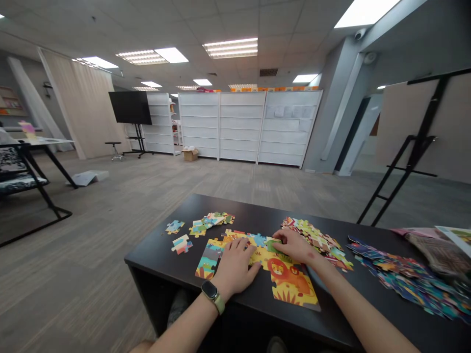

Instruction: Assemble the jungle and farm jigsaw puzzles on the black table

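A partly joined jigsaw puzzle with lions on yellow lies on the dark table. My left hand, with a watch on its wrist, rests flat on the puzzle's left middle, fingers spread, hiding the pieces beneath. At the puzzle's upper right edge, my right hand pinches a green puzzle piece; whether the piece is locked into its neighbours I cannot tell. A heap of loose puzzle pieces lies just beyond and right of that hand. More loose pieces are spread at the back left, with a separate piece nearer.
Dark blue and multicoloured puzzle pieces form a large pile on the table's right, beside a patterned bag. A black easel-like stand is beyond the right end. White shelving and a screen on a stand are across the room.
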The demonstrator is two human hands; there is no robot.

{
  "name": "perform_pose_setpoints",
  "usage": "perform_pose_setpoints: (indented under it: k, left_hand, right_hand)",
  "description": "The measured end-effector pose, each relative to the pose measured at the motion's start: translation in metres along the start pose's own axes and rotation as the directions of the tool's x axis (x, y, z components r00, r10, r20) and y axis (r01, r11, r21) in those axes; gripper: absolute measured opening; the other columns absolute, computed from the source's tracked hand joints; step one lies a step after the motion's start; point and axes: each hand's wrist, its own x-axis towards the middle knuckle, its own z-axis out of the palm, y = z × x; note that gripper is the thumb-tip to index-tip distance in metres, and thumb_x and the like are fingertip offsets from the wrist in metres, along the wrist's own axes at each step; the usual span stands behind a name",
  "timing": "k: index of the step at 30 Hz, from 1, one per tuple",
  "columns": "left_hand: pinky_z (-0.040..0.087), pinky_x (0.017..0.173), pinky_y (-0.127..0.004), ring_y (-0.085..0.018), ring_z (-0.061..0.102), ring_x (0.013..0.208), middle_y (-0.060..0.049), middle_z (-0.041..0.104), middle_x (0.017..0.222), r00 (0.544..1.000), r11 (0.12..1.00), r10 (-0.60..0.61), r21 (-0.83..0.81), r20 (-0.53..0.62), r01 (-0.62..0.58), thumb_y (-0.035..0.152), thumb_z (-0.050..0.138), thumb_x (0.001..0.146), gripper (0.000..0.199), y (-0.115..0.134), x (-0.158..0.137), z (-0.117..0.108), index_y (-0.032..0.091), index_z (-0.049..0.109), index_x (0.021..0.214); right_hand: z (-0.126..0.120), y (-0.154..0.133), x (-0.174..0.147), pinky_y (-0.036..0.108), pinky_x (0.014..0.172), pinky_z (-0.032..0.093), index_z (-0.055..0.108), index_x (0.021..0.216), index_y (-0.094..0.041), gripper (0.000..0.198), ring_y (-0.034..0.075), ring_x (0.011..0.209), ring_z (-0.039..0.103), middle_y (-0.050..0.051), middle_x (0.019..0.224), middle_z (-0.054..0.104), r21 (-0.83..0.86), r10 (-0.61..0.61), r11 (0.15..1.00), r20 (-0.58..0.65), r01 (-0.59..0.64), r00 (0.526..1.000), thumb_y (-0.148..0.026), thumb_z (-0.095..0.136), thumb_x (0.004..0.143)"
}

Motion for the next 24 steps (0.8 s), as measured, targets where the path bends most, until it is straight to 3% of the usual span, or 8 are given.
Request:
perform_pose_setpoints:
  k: [3, 7, 9, 13, 16, 20, 24]
  left_hand:
    - [0.036, 0.108, -0.048, -0.031, 0.045, 0.129, -0.008, 0.053, 0.140, 1.000, 1.000, 0.009, 0.005, -0.010, -0.009, 0.047, 0.047, 0.096, 0.043, -0.001, 0.000, 0.003, 0.029, 0.057, 0.133]
    - [0.035, 0.109, -0.050, -0.032, 0.044, 0.130, -0.007, 0.051, 0.142, 1.000, 1.000, 0.013, 0.019, 0.002, -0.013, 0.047, 0.046, 0.097, 0.043, -0.002, 0.001, 0.006, 0.036, 0.056, 0.137]
    - [0.035, 0.109, -0.050, -0.032, 0.043, 0.131, -0.007, 0.051, 0.141, 1.000, 1.000, 0.004, 0.020, 0.008, -0.004, 0.047, 0.047, 0.096, 0.042, -0.002, 0.002, 0.006, 0.036, 0.058, 0.135]
    - [0.035, 0.109, -0.050, -0.031, 0.044, 0.130, -0.007, 0.051, 0.141, 1.000, 1.000, 0.004, 0.011, 0.013, -0.004, 0.046, 0.048, 0.096, 0.041, -0.003, 0.003, 0.004, 0.036, 0.058, 0.134]
    - [0.037, 0.108, -0.050, -0.031, 0.047, 0.127, -0.007, 0.054, 0.137, 1.000, 1.000, 0.004, 0.010, 0.026, -0.004, 0.046, 0.049, 0.095, 0.041, -0.005, 0.002, 0.001, 0.035, 0.059, 0.132]
    - [0.038, 0.107, -0.049, -0.031, 0.047, 0.126, -0.007, 0.055, 0.134, 0.999, 1.000, -0.002, 0.002, 0.035, 0.002, 0.046, 0.050, 0.095, 0.040, -0.009, 0.001, -0.004, 0.035, 0.060, 0.132]
    - [0.037, 0.109, -0.048, -0.031, 0.047, 0.128, -0.007, 0.053, 0.137, 0.997, 1.000, -0.002, -0.004, 0.078, 0.002, 0.046, 0.050, 0.095, 0.041, -0.017, 0.000, -0.010, 0.035, 0.060, 0.132]
  right_hand:
    - [-0.001, -0.003, -0.002, 0.030, 0.069, 0.044, 0.074, 0.081, -0.022, 0.015, 0.021, 0.077, 0.060, 0.004, 0.083, 0.072, 0.031, -0.022, 0.999, 0.009, 0.022, 1.000, -0.028, 0.065, 0.071]
    - [0.002, -0.002, -0.001, 0.029, 0.066, 0.044, 0.070, 0.080, -0.021, 0.017, 0.018, 0.073, 0.058, 0.003, 0.081, 0.069, 0.197, 0.012, 0.980, 0.044, -0.021, 0.999, -0.027, 0.070, 0.065]
    - [0.001, -0.001, -0.001, 0.027, 0.063, 0.045, 0.067, 0.083, -0.020, 0.019, 0.017, 0.070, 0.058, 0.002, 0.078, 0.068, 0.256, 0.024, 0.966, 0.057, -0.038, 0.998, -0.032, 0.068, 0.069]
    - [-0.016, 0.001, -0.002, 0.025, 0.052, 0.042, 0.064, 0.105, -0.020, 0.033, 0.015, 0.061, 0.057, 0.001, 0.076, 0.065, 0.375, 0.109, 0.921, 0.012, -0.105, 0.994, -0.040, 0.054, 0.081]
    - [-0.030, 0.004, -0.004, 0.025, 0.052, 0.043, 0.060, 0.123, -0.022, 0.045, 0.014, 0.061, 0.057, 0.000, 0.077, 0.062, 0.445, 0.178, 0.884, -0.035, -0.145, 0.983, -0.036, 0.055, 0.081]
    - [-0.034, 0.011, -0.003, 0.023, 0.052, 0.040, 0.067, 0.102, -0.020, 0.033, 0.013, 0.058, 0.054, -0.002, 0.066, 0.056, 0.427, 0.196, 0.890, -0.042, -0.160, 0.980, -0.026, 0.059, 0.072]
    - [-0.028, 0.017, -0.002, 0.022, 0.047, 0.032, 0.061, 0.088, -0.019, 0.024, 0.010, 0.048, 0.046, -0.008, 0.052, 0.046, 0.427, 0.209, 0.886, -0.019, -0.181, 0.978, -0.023, 0.059, 0.065]
